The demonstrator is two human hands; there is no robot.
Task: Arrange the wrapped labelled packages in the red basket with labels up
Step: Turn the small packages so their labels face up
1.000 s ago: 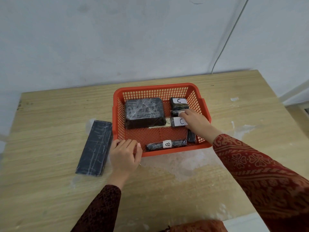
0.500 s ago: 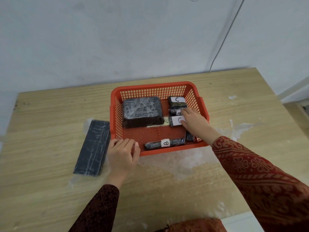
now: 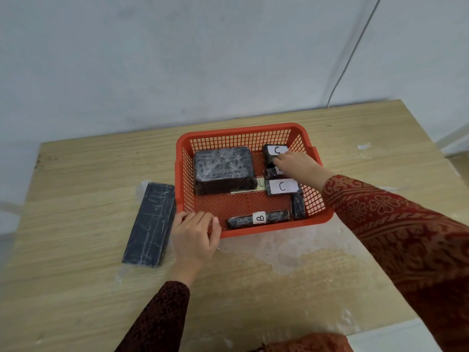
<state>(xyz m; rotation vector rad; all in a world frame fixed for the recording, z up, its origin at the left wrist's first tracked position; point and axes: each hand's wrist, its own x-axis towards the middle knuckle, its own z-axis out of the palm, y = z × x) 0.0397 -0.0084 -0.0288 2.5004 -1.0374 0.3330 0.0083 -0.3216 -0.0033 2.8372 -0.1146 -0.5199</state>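
The red basket (image 3: 243, 134) stands mid-table. Inside lie a large black wrapped block (image 3: 223, 168) at the left, a small package with a C label (image 3: 272, 151) at the back right, a tiny package (image 3: 272, 172) below it, a second C-labelled package (image 3: 283, 187), a slim B-labelled package (image 3: 258, 219) along the front wall and a small dark one (image 3: 297, 207) by the right wall. My right hand (image 3: 297, 165) reaches into the basket with its fingertips on the back C package. My left hand (image 3: 195, 235) rests against the basket's front left corner.
A long black wrapped package (image 3: 151, 224) lies on the wooden table (image 3: 76, 288) just left of the basket, no label showing. A paper slip (image 3: 258, 185) pokes out under the large block. A wall and a cable (image 3: 350, 54) stand behind the table.
My right hand has moved from the middle C package toward the back of the basket, onto the rear C package. The left hand stays at the basket's corner.
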